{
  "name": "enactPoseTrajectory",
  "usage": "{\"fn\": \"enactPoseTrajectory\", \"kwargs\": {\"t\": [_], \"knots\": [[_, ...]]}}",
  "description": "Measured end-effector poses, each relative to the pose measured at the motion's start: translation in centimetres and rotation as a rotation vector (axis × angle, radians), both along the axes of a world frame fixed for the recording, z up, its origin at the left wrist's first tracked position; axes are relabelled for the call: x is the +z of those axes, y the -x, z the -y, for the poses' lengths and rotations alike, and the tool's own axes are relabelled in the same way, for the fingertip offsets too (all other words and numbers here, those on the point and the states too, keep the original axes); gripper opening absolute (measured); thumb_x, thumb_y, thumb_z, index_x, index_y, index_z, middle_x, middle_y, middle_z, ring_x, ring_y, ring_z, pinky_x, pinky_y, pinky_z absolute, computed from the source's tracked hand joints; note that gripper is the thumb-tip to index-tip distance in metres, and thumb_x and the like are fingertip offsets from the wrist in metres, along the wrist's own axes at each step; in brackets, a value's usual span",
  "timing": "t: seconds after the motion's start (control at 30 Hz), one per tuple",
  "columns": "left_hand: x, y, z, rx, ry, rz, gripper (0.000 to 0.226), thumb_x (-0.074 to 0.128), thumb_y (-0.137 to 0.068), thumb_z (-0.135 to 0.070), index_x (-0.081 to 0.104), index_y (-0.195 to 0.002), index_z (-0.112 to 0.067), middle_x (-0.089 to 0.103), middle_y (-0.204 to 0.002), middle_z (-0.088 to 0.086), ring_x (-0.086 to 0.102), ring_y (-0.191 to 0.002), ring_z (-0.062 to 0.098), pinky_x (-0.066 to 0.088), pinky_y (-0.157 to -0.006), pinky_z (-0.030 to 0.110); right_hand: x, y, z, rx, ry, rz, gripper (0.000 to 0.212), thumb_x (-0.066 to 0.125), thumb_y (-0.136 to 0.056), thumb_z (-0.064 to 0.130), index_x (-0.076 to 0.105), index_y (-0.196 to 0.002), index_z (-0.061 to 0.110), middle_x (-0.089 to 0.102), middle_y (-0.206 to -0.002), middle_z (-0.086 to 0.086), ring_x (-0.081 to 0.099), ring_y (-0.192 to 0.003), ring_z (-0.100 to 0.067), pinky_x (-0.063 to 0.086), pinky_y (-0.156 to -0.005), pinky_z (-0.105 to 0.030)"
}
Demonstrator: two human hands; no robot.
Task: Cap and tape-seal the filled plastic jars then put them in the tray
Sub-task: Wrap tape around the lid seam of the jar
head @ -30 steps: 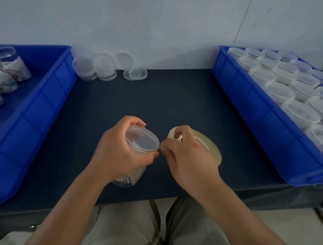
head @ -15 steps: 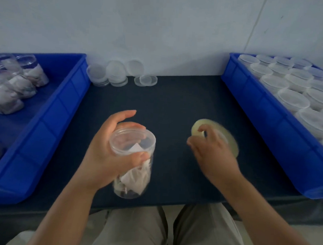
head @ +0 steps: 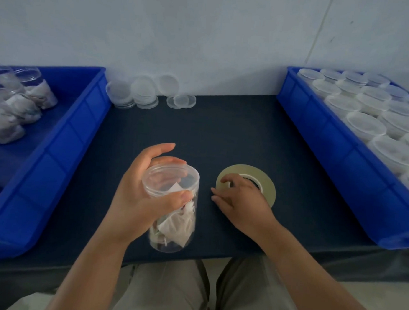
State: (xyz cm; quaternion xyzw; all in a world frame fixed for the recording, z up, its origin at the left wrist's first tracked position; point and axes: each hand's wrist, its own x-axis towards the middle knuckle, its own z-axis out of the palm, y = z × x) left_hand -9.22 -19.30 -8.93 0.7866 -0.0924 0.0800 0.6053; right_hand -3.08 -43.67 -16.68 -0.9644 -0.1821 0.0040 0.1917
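Observation:
My left hand (head: pixel 137 198) grips a clear plastic jar (head: pixel 171 222) with a clear cap on top and white packets inside; it stands upright near the table's front edge. To its right a roll of clear tape (head: pixel 267 182) lies flat on the dark table. My right hand (head: pixel 243 202) rests on the roll's left side, fingers curled over its edge. The blue tray (head: pixel 64 147) at the left holds several capped jars (head: pixel 16 107) lying on their sides.
Stacks of loose clear lids (head: pixel 142 94) sit against the wall at the back. A second blue tray (head: pixel 335 161) at the right is packed with several capped white-filled jars (head: pixel 366 125). My knees show below the table's front edge.
My hands have separated: the left hand turned the jar upright and set it lower, while the right hand carried the tape roll away to the right and laid it flat on the table.

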Motion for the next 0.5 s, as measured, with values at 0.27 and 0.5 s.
{"fn": "enactPoseTrajectory", "kwargs": {"t": [0.27, 0.5], "knots": [[0.1, 0.3, 0.0, -0.020, -0.013, -0.022, 0.081, 0.089, -0.065, -0.054, 0.055, -0.139, -0.050, 0.071, -0.132, -0.010, 0.068, -0.124, 0.014, 0.056, -0.099, 0.045, 2.0, -0.3, -0.3, 0.103, 0.166, 0.105, 0.086, 0.052, -0.101, 0.066, 0.005, -0.169, 0.044, 0.055, -0.143, 0.011, 0.057, -0.126, -0.015, 0.046, -0.108, -0.035], [-0.5, 0.4, 0.3, -0.112, 0.057, -0.059, 0.093, 0.086, -0.068, -0.075, 0.049, -0.148, -0.044, 0.070, -0.135, -0.005, 0.070, -0.124, 0.019, 0.061, -0.092, 0.029, 6.4, 3.5, -0.8, 0.267, -0.620, -0.039, 0.078, 0.064, -0.088, 0.079, 0.053, -0.151, 0.034, 0.064, -0.130, 0.020, 0.064, -0.121, -0.012, 0.052, -0.093, -0.019]]}}
